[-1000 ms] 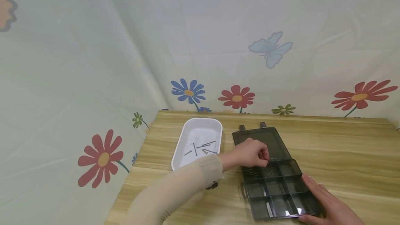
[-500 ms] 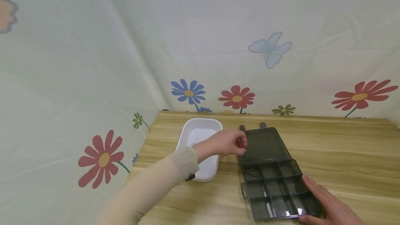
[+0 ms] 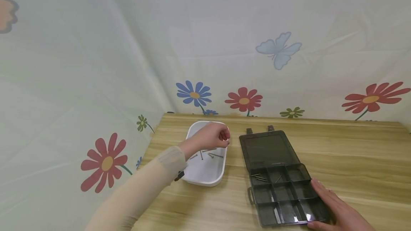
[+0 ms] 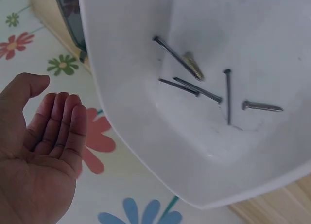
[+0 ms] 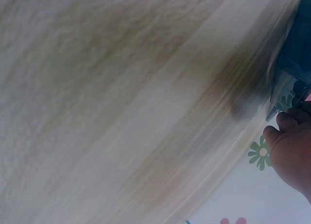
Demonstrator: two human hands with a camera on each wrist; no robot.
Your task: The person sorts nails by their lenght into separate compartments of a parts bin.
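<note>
My left hand (image 3: 212, 136) is over the white tray (image 3: 205, 174), its fingers loosely curved and nothing between them in the left wrist view. Inside the tray lie several steel nails (image 4: 229, 97) and a brass-coloured screw (image 4: 193, 66). My right hand (image 3: 340, 206) holds the near right corner of a dark, see-through compartment box (image 3: 282, 192), thumb at the front edge and fingers along the right side. Its lid (image 3: 269, 149) lies folded back. Several small brass-coloured screws or nails (image 3: 260, 179) rest in the back left compartment, and one thin piece (image 3: 278, 178) in the back middle one.
The wooden table (image 3: 350, 152) carries both containers, the tray left of the box. Two latches (image 3: 271, 128) stick out beyond the lid's far edge. A white flowered sheet (image 3: 224, 45) hangs behind the table and along its left side.
My left hand has moved left, from over the back compartments of the box to over the white tray. The right hand and the box have stayed put.
</note>
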